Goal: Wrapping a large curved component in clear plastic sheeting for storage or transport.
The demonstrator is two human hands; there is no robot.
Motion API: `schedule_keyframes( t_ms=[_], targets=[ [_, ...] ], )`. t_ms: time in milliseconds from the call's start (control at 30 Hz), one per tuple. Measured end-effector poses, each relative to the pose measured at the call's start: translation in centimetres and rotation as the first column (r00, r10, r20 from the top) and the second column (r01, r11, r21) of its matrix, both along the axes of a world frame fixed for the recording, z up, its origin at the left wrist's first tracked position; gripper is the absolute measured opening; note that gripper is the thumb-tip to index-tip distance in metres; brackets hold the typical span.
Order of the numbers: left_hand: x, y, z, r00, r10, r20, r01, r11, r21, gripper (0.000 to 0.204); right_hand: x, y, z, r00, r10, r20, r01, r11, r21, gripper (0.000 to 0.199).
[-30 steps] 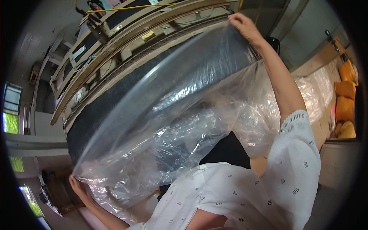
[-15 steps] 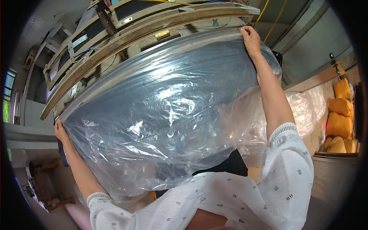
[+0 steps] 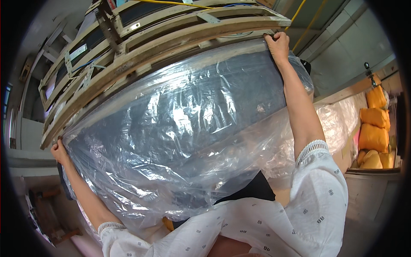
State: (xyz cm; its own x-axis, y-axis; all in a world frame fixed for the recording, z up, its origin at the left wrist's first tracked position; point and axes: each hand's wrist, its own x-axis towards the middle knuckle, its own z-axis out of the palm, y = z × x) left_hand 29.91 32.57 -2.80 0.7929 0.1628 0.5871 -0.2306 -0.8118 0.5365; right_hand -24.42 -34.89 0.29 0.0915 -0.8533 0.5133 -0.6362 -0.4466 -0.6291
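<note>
A wide, clear plastic sheet [image 3: 184,124] stretches between my arms, wrinkled and glinting, with a dark flat layer showing through it. At the left, my left hand [image 3: 59,152] is closed on a corner of the sheet, close to the end of the bent-looking wooden rail [image 3: 128,68]. My right hand [image 3: 279,46] pinches the sheet's far edge at the upper right, just below the rail's other end. Toward my body the sheet hangs in loose folds. What lies under my fingertips is partly hidden.
A slatted wooden frame [image 3: 158,28] with metal plates and blue cords rises beyond the sheet. More crumpled clear plastic [image 3: 338,122] lies to the right, beside orange bundles [image 3: 373,137] in a box. Yellow cords [image 3: 299,15] hang at the upper right.
My left hand has shifted slightly left and down, and my right hand slightly down. The plastic lies with different creases. The wooden frame appears lower and nearer the sheet's far edge.
</note>
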Motion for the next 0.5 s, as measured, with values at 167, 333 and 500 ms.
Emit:
schedule_keyframes(
  t_ms=[167,333,500],
  targets=[
    [3.7,6.8,-0.9,0.926,-0.341,-0.160,0.240,0.861,-0.449,0.037,0.5,-1.8,-1.2,0.994,0.039,0.102,-0.039,0.999,-0.003,0.033],
    [4.3,6.9,-0.8,0.881,-0.418,-0.221,0.194,0.746,-0.636,0.034,-0.1,-2.2,-0.7,0.974,0.034,0.223,-0.032,0.999,-0.012,0.038],
    [4.4,9.0,-0.5,0.876,-0.470,-0.107,0.332,0.749,-0.574,0.035,0.0,-3.0,-1.2,0.980,0.053,0.189,-0.036,0.995,-0.094,0.041]
  ],
)
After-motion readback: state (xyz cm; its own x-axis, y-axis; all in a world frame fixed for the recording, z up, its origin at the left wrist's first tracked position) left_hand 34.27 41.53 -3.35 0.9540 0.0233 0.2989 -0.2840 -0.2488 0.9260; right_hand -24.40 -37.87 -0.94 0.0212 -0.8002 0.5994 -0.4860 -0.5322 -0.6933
